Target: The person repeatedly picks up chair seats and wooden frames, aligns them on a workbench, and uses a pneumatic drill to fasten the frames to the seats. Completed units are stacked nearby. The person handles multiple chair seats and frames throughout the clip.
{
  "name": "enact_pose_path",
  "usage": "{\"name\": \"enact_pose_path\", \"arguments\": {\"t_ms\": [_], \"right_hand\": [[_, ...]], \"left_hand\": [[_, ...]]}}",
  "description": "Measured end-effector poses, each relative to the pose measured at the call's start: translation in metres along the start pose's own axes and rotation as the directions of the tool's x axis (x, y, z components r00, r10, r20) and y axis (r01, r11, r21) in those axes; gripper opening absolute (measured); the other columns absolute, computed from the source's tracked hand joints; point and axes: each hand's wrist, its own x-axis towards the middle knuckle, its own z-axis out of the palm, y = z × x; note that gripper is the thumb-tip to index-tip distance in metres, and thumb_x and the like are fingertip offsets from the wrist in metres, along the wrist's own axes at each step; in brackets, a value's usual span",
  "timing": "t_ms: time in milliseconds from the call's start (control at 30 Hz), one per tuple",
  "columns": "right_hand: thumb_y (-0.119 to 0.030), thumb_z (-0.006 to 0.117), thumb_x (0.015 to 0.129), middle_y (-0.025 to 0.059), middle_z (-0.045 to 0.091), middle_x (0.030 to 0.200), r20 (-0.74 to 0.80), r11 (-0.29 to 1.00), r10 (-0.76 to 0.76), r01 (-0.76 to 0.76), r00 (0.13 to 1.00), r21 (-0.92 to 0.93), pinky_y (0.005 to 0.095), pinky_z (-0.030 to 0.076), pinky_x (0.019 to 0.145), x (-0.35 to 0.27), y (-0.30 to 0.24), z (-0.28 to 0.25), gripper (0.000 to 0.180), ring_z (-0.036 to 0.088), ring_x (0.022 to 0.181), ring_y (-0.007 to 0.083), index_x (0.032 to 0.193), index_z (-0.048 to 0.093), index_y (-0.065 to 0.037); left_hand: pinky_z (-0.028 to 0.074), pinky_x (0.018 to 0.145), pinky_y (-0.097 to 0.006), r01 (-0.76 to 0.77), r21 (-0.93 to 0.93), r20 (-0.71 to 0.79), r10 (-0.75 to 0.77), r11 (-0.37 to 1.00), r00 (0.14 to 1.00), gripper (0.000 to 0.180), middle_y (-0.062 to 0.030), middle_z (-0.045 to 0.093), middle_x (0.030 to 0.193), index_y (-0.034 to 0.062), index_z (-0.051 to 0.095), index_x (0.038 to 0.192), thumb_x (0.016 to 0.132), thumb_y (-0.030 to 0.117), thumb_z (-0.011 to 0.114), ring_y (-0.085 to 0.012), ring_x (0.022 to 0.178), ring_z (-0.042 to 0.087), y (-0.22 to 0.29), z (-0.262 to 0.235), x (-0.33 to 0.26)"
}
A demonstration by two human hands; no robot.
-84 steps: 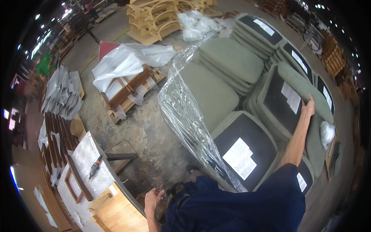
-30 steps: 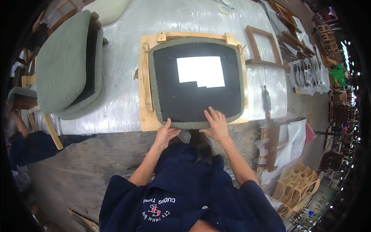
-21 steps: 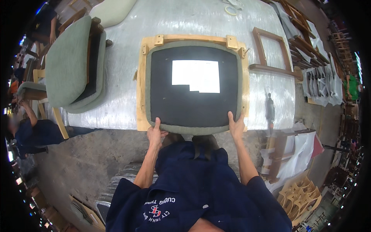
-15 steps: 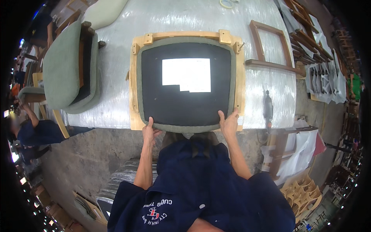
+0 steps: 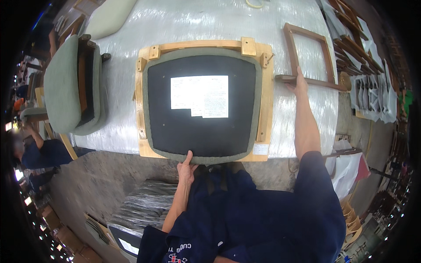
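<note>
Upside down in a light wooden jig [image 5: 140,118] lies a seat cushion [image 5: 160,136], with grey-green fabric round its rim, a black underside and white paper labels [image 5: 199,94]. My left hand [image 5: 186,171] grips its near edge, thumb on top and fingers underneath. Out to the right, my right hand [image 5: 300,84] is closed on the near bar of a dark brown wooden frame [image 5: 322,83], which lies on the plastic-covered table. Part of the fingers is hidden by the bar and the hand itself.
Upholstered grey-green chair parts [image 5: 63,85] stand at the table's left side. A pale cushion [image 5: 109,17] lies at the far left. Brown wooden parts [image 5: 357,52] are stacked beyond the right edge. Plastic-wrapped cushions [image 5: 144,206] are piled on the floor. Another person [image 5: 44,151] works at far left.
My right hand has left the cushion's right corner and reached out to the brown frame. My left hand has slid right along the near edge. My right forearm now covers the power drill's place.
</note>
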Motion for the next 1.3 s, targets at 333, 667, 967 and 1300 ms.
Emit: {"name": "enact_pose_path", "arguments": {"t_ms": [333, 667, 967, 1300], "right_hand": [[-0.037, 0.062, 0.091, 0.0236, 0.047, 0.137, 0.197, 0.992, -0.098, 0.08, 0.975, 0.098, 0.06, 0.057, 0.087, 0.028, -0.032, -0.078, 0.055, 0.056, 0.116, 0.0439, 0.131, 0.051, 0.001], [-0.034, 0.057, 0.099, 0.0153, 0.07, 0.101, 0.572, 0.998, -0.034, 0.054, 0.82, -0.018, 0.0403, 0.058, 0.079, -0.183, -0.078, -0.135, 0.044, 0.07, 0.087, 0.0273, 0.122, 0.057, 0.003], [-0.031, 0.069, 0.093, 0.0086, 0.07, 0.093, 0.776, 0.503, -0.292, 0.78, 0.559, -0.372, 0.0305, 0.053, 0.075, -0.326, -0.084, -0.053, 0.041, 0.065, 0.083, 0.0155, 0.114, 0.064, 0.005], [-0.037, 0.064, 0.088, 0.0235, 0.061, 0.07, 0.969, -0.544, 0.117, 0.831, 0.217, -0.12, 0.0484, 0.05, 0.068, -0.328, -0.062, 0.126, 0.038, 0.064, 0.07, 0.0396, 0.099, 0.059, -0.001]], "left_hand": [[0.062, 0.072, -0.033, -0.113, 0.074, -0.036, 0.116, 0.991, 0.993, 0.051, -0.0128, 0.07, 0.104, -0.0034, 0.062, 0.115, 0.085, 0.033, 0.083, -0.0208, 0.089, 0.071, 0.004, 0.002, -0.027], [0.057, 0.059, -0.029, -0.039, 0.917, 0.118, -0.178, 0.397, 0.977, 0.058, -0.0109, 0.073, 0.083, -0.0027, 0.074, 0.096, 0.085, 0.054, 0.076, -0.0158, 0.068, 0.07, 0.067, -0.02, -0.038], [0.048, 0.102, -0.04, -0.515, -0.08, 0.768, 0.383, 0.853, 0.514, 0.101, -0.0229, 0.061, 0.133, -0.0032, 0.044, 0.145, 0.09, 0.081, 0.04, -0.0292, 0.124, 0.06, 0.225, 0.067, -0.049], [0.05, 0.077, -0.031, -0.326, 0.315, 0.258, 0.25, 0.891, 0.933, 0.042, -0.0058, 0.067, 0.094, 0.0006, 0.068, 0.1, 0.091, 0.041, 0.074, -0.012, 0.087, 0.061, 0.116, -0.007, -0.03]]}}
